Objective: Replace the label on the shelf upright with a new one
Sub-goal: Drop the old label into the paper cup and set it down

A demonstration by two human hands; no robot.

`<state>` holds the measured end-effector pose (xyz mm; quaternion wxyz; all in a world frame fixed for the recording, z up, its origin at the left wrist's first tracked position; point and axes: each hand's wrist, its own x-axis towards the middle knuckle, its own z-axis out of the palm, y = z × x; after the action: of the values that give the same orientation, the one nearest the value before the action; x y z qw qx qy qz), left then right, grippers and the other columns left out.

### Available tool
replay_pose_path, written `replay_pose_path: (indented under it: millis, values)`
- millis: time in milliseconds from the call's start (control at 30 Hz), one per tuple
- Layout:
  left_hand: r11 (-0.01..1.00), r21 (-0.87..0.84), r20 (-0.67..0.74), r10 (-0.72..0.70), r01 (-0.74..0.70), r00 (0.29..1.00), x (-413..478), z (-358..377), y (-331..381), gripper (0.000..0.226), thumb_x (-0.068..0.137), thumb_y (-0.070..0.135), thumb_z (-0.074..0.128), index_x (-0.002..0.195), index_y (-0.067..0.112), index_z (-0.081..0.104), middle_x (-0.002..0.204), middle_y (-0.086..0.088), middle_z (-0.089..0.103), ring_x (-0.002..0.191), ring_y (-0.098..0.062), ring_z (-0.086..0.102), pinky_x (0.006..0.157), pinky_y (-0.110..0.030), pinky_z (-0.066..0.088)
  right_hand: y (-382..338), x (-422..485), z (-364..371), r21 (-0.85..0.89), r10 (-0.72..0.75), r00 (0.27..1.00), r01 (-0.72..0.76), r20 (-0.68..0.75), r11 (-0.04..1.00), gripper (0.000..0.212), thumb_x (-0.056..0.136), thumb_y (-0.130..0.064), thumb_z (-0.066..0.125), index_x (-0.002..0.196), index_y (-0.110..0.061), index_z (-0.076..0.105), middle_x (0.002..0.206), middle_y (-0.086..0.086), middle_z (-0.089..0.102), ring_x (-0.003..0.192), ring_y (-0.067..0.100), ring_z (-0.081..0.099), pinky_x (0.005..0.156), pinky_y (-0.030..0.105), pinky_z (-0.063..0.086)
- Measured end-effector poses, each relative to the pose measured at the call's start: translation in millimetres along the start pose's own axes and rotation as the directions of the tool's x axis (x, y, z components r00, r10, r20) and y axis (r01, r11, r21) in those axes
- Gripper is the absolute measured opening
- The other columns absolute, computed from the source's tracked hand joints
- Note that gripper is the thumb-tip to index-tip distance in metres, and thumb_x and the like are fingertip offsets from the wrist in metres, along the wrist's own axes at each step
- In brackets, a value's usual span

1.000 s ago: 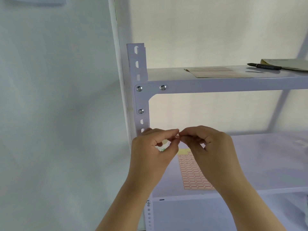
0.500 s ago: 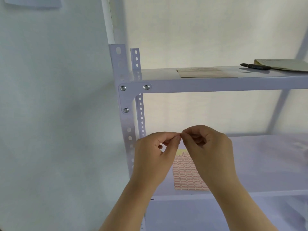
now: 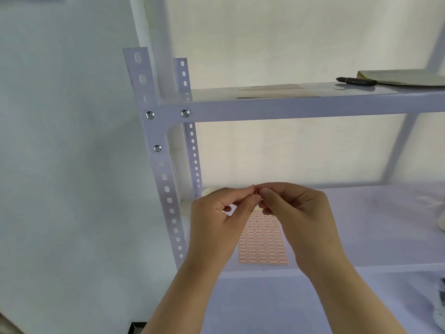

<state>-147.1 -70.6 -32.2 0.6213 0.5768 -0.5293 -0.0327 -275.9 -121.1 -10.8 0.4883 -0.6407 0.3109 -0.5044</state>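
My left hand (image 3: 220, 221) and my right hand (image 3: 297, 213) meet fingertip to fingertip in front of the lower shelf, pinching one tiny label (image 3: 255, 190) between them; it is mostly hidden by my fingers. The white perforated shelf upright (image 3: 168, 189) stands just left of my left hand, bare where I can see it. A sheet of red-bordered labels (image 3: 263, 242) lies flat on the lower shelf (image 3: 385, 232), directly behind and below my hands.
The upper shelf (image 3: 313, 107) carries a flat paper sheet (image 3: 274, 90), a black pen (image 3: 356, 81) and a yellowish pad (image 3: 404, 77). A rear upright (image 3: 190, 131) stands behind the front one. A white wall fills the left side.
The view has shifted, so the upright now sits further left of my hands. Both hands stay pinched together on the small label, drawn slightly away from the upright.
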Motion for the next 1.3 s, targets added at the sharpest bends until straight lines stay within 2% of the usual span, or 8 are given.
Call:
replay_pose_path:
  millis: [233,500,733,833,1000,1100,1200,1300]
  values:
    - [1.0,-0.004,-0.038,0.0,0.0,0.999,9,1,-11,0.016,0.086,0.024,0.07,0.088,0.037,0.078,0.084,0.024,0.077,0.08,-0.005,0.073,0.07,-0.024,0.056,4,8,11,-0.032,-0.018,1.0,0.018,0.013,0.999,0.036,0.091,0.002,0.06,0.077,-0.025,0.079,0.071,-0.007,0.077,0.061,0.002,0.065,0.062,0.014,0.052]
    - [0.97,-0.164,-0.033,-0.188,0.18,0.982,23,11,-41,0.024,0.09,0.008,0.071,0.081,0.029,0.079,0.077,0.016,0.079,0.074,-0.004,0.074,0.067,-0.015,0.054,21,28,32,-0.002,0.072,0.994,-0.073,-0.076,0.997,0.019,0.085,-0.002,0.069,0.077,-0.016,0.079,0.068,-0.002,0.077,0.058,0.004,0.063,0.059,0.017,0.051]
    - [0.934,-0.199,-0.039,-0.311,0.297,0.95,29,18,-63,0.019,0.088,0.007,0.071,0.079,0.022,0.079,0.071,0.017,0.077,0.067,-0.001,0.071,0.061,-0.01,0.051,52,51,44,-0.091,0.164,0.986,-0.166,-0.026,0.982,0.02,0.087,-0.007,0.063,0.072,-0.013,0.072,0.073,0.014,0.072,0.064,0.016,0.06,0.066,0.038,0.053]
    - [0.918,-0.177,-0.064,-0.37,0.354,0.927,35,25,-74,0.02,0.089,0.01,0.071,0.079,0.025,0.078,0.073,0.02,0.076,0.07,0.001,0.07,0.063,-0.01,0.052,65,65,48,-0.126,0.192,0.981,-0.191,-0.009,0.973,0.02,0.088,-0.009,0.063,0.072,-0.014,0.074,0.072,0.012,0.074,0.065,0.017,0.063,0.07,0.045,0.058]
    - [0.889,-0.133,-0.131,-0.453,0.437,0.882,48,43,-95,0.019,0.092,0.012,0.067,0.082,0.026,0.075,0.077,0.016,0.075,0.073,0.002,0.067,0.066,-0.011,0.05,86,96,48,-0.115,0.23,0.972,-0.224,0.043,0.968,0.018,0.086,-0.01,0.069,0.075,-0.02,0.079,0.07,0.003,0.077,0.063,0.009,0.065,0.067,0.031,0.058]
    - [0.877,-0.103,-0.212,-0.48,0.47,0.851,59,53,-107,0.012,0.092,0.014,0.069,0.086,0.021,0.077,0.079,0.01,0.076,0.075,-0.005,0.07,0.07,-0.019,0.054,100,112,45,-0.079,0.26,0.964,-0.255,0.063,0.964,0.016,0.085,-0.008,0.071,0.083,-0.022,0.08,0.069,-0.002,0.076,0.061,0.008,0.064,0.064,0.024,0.057]
    - [0.869,0.021,-0.314,-0.463,0.494,0.829,72,55,-121,0.009,0.091,0.017,0.07,0.092,0.016,0.08,0.078,0.012,0.075,0.077,-0.007,0.071,0.073,-0.026,0.058,112,122,32,-0.095,0.284,0.957,-0.277,0.066,0.956,0.015,0.087,-0.01,0.068,0.088,-0.021,0.079,0.072,-0.004,0.076,0.064,0.008,0.065,0.071,0.03,0.058]
    - [0.808,0.209,-0.388,-0.449,0.551,0.805,85,53,-139,0.013,0.091,0.02,0.068,0.091,0.018,0.08,0.079,0.009,0.074,0.079,-0.014,0.069,0.068,-0.025,0.05,125,129,13,-0.116,0.323,0.944,-0.314,0.069,0.942,0.016,0.09,-0.011,0.066,0.088,-0.02,0.078,0.077,0.004,0.076,0.068,0.014,0.065,0.072,0.038,0.06]
